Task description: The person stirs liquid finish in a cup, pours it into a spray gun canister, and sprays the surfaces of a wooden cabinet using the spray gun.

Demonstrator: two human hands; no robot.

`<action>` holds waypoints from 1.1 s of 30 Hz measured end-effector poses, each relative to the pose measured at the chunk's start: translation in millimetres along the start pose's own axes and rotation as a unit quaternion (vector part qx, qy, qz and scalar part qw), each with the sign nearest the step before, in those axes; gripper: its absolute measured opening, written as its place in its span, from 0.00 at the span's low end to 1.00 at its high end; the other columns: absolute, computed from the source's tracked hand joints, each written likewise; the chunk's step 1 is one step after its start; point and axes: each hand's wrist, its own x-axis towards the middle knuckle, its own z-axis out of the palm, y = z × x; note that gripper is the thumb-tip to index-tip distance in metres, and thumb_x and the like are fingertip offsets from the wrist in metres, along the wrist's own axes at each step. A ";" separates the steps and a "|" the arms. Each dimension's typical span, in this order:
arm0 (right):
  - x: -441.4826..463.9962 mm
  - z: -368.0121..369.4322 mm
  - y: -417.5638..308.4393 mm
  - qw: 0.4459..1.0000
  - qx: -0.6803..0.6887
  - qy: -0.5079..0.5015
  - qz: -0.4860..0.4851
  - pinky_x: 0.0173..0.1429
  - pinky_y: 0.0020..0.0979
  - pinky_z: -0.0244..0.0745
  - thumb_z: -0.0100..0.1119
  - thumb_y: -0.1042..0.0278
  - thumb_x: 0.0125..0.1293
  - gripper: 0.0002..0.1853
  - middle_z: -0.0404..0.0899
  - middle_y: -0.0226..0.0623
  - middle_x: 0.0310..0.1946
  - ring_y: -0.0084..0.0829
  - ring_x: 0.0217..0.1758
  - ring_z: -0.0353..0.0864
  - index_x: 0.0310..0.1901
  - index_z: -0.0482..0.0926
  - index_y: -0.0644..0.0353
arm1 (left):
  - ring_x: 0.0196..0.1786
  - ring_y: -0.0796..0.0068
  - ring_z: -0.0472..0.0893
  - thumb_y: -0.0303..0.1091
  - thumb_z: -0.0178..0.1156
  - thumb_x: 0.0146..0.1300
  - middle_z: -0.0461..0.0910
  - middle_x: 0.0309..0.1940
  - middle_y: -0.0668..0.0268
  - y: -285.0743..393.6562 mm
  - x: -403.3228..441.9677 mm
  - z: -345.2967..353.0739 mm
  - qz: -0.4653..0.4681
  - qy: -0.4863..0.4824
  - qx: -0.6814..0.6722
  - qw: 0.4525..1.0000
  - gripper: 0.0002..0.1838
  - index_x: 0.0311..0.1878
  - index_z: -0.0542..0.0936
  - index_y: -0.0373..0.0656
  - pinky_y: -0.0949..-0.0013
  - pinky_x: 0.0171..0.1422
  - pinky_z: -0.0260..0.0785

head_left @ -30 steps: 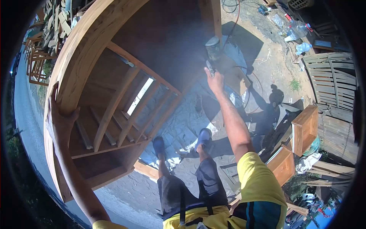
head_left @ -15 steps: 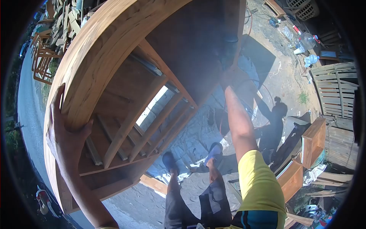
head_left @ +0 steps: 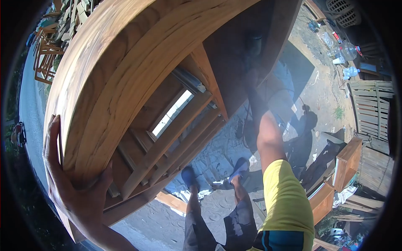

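A large brown wooden cabinet (head_left: 125, 96) with a thick curved top edge leans across the left and middle of the view. My left hand (head_left: 81, 196) is wrapped round the lower left end of that edge, fingers outside and thumb inside. Deep in the shaded compartment, my right hand (head_left: 252, 77) is dim and blurred by haze. It grips what looks like a spray gun (head_left: 253, 43), of which a dark cup-like cylinder shows; the rest is hidden. Wooden slats (head_left: 167, 144) cross the cabinet's open lower section.
My feet in blue shoes stand on sandy ground with a pale sheet (head_left: 217, 150). Wooden drawers (head_left: 348, 161) and a slatted panel (head_left: 370, 108) lie at right. Plastic bottles (head_left: 347, 51) are at the upper right. Stacked wood and a chair frame (head_left: 45, 56) stand at upper left.
The cabinet's curved edge looms larger and nearer, and my left hand sits lower in view. My right forearm reaches further into the shade, with the dark cylinder still at its end.
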 end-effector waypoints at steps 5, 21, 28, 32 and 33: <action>-1.3 -32.8 -49.5 0.999 0.043 0.017 0.005 0.44 0.49 0.84 0.62 0.52 0.78 0.20 0.89 0.56 0.35 0.58 0.41 0.91 0.51 0.86 0.65 | 0.76 0.52 0.78 0.28 0.79 0.42 0.76 0.77 0.68 5.7 -0.3 -2.1 0.006 -0.003 -0.004 1.000 0.57 0.82 0.69 0.64 0.38 0.79 0.72; 29.3 -210.7 -174.4 0.900 0.366 0.230 -0.059 0.36 0.47 0.78 0.68 0.52 0.76 0.20 0.83 0.55 0.25 0.56 0.32 0.88 0.40 0.82 0.66 | 0.67 0.50 0.83 0.23 0.82 0.40 0.77 0.76 0.67 16.8 7.2 -7.8 0.029 -0.010 0.022 0.999 0.61 0.82 0.68 0.61 0.47 0.68 0.79; -9.1 -227.2 -144.7 0.963 0.205 0.175 0.017 0.39 0.52 0.78 0.63 0.52 0.78 0.21 0.84 0.57 0.26 0.59 0.35 0.88 0.40 0.81 0.66 | 0.70 0.49 0.81 0.24 0.82 0.40 0.78 0.72 0.62 21.4 8.2 -10.4 0.043 -0.001 0.019 0.999 0.60 0.81 0.69 0.60 0.46 0.71 0.78; -30.6 -206.1 -110.4 0.952 0.244 0.160 0.096 0.42 0.54 0.79 0.62 0.50 0.78 0.23 0.85 0.59 0.29 0.62 0.36 0.88 0.42 0.83 0.69 | 0.73 0.48 0.79 0.25 0.83 0.39 0.77 0.74 0.60 22.5 9.8 -13.6 0.053 -0.003 0.007 0.999 0.59 0.81 0.69 0.57 0.47 0.73 0.77; -38.0 -221.9 -117.5 0.956 0.219 0.172 0.093 0.43 0.55 0.79 0.62 0.49 0.78 0.24 0.86 0.60 0.29 0.63 0.37 0.88 0.43 0.84 0.70 | 0.74 0.49 0.78 0.25 0.84 0.40 0.76 0.74 0.59 22.8 9.8 -15.9 0.056 -0.011 0.001 0.998 0.59 0.80 0.69 0.55 0.48 0.74 0.76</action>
